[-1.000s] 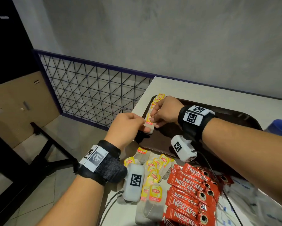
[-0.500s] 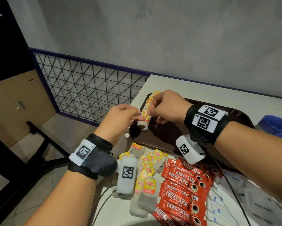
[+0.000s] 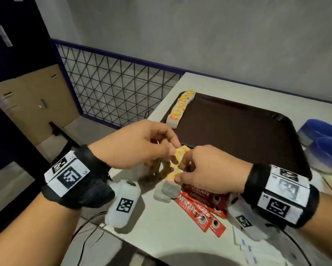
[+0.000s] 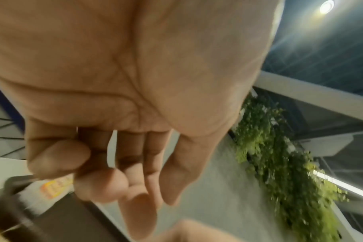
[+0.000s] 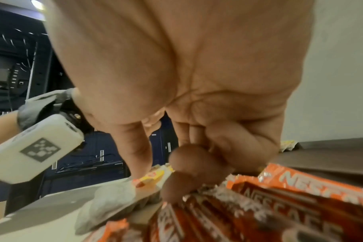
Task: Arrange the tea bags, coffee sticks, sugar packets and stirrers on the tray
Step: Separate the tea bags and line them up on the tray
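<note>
A row of yellow-tagged tea bags (image 3: 180,106) lies along the left edge of the brown tray (image 3: 238,135). Loose tea bags (image 3: 168,190) are piled on the table just before the tray's front left corner. My right hand (image 3: 180,167) is in that pile, with thumb and curled fingers closing on a yellow-tagged tea bag (image 3: 181,154). In the right wrist view its thumb tip (image 5: 138,173) touches a tag (image 5: 149,177). My left hand (image 3: 172,148) hovers beside it, fingers loosely curled, index tip at the same tag. The left wrist view shows nothing held by my left hand (image 4: 135,188).
Red coffee sticks (image 3: 197,210) lie fanned under and in front of my right hand. White packets with blue print (image 3: 253,252) sit at the front right. Two blue-rimmed cups (image 3: 324,143) stand right of the tray. The table's left edge drops to a metal grid fence (image 3: 113,83).
Both hands have pulled back from the tea bag row on the tray to the loose pile at the front. The tea bag they held now lies at the row's near end.
</note>
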### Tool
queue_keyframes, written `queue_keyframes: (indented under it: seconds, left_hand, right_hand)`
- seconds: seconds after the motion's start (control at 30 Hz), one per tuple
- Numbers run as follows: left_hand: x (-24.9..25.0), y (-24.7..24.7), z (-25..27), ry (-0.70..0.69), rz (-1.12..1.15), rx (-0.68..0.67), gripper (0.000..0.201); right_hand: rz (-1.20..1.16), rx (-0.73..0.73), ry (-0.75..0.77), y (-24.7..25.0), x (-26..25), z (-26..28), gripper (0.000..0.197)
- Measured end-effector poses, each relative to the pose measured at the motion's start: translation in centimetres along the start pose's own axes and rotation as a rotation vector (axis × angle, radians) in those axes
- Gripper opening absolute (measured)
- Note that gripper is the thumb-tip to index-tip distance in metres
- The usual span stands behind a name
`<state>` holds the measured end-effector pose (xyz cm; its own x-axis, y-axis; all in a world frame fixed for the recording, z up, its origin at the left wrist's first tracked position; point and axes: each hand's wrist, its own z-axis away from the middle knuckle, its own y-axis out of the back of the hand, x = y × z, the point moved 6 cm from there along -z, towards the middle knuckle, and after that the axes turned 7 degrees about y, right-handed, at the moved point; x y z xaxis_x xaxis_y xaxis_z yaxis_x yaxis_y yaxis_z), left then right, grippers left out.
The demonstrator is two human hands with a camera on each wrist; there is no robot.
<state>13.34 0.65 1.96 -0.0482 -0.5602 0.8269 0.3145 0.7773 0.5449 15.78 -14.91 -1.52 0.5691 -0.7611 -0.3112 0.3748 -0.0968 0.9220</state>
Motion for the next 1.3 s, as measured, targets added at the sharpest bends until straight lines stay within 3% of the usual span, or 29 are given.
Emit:
queue_keyframes:
  seconds: [0.2,0.33,0.47,0.63,0.77,1.0,1.3]
  left_hand:
    - [-3.1,-2.4,2.2,0.148,-0.271,0.083,0.023]
    - [-3.3,-3.4,2.0,0.151,-0.437,0.101,0.034]
    - [-2.7,-4.2,1.7,0.163,-0.508,0.084,0.029]
    - [-2.3,-4.3,1.5,0.160,-0.597,0.083,0.014]
    - [-1.9,-4.0,2.2,0.151,-0.504,0.116,0.010]
    - [0.0,-2.9,4.0,0.059,-0.224,0.212,0.019]
    - [1.3,-3.0,4.6,0.027,0.051,0.118,0.026]
  right_hand:
    - [-0.069,0.057,0.045,0.2,-0.5,0.1,0.025]
    - [-0.150,0.091,0.049,1.5,0.0,1.1,0.023]
    - [-0.231,0.140,0.071,2.5,0.4,2.3,0.020]
    - [-0.304,0.083,0.158,2.0,-0.8,3.6,0.016]
    - [-0.295,0.082,0.214,1.5,-1.6,4.3,0.014]
    - [-0.275,0.218,0.184,2.0,-1.5,4.6,0.014]
    - [-0.530,0.356,0.204,2.8,-1.1,5.8,0.015]
